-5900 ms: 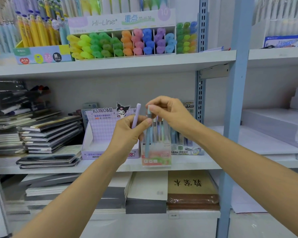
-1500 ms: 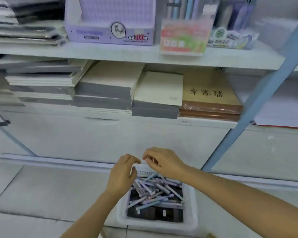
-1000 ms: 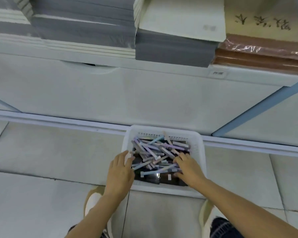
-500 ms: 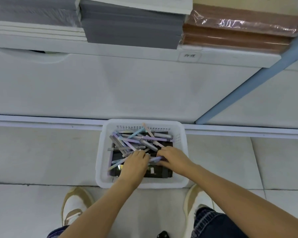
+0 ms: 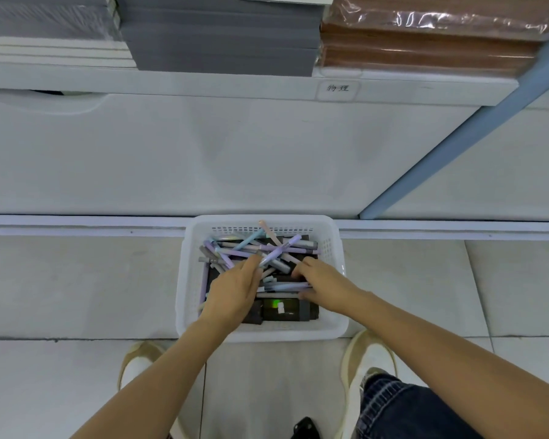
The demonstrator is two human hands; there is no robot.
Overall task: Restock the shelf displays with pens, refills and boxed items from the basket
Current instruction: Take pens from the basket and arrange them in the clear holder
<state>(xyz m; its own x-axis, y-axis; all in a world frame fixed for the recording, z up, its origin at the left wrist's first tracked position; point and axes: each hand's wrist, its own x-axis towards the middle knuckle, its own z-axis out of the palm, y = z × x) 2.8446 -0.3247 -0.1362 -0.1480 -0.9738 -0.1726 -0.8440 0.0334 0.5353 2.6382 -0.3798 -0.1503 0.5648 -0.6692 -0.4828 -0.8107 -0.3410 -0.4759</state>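
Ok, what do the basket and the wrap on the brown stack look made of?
Basket: looks like white moulded plastic, matte, with slotted holes in its walls. Brown stack: clear glossy film, probably over paper goods; it wrinkles and glints.

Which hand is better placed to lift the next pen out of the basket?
Left, probably. The left hand seems to pinch a lilac pen tilted above the other pens in the basket. The right hand lies lower among them; its grip is unclear.

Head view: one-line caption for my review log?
Left hand pinches a lilac pen, right hand rests among pastel pens in a white perforated plastic basket on the floor.
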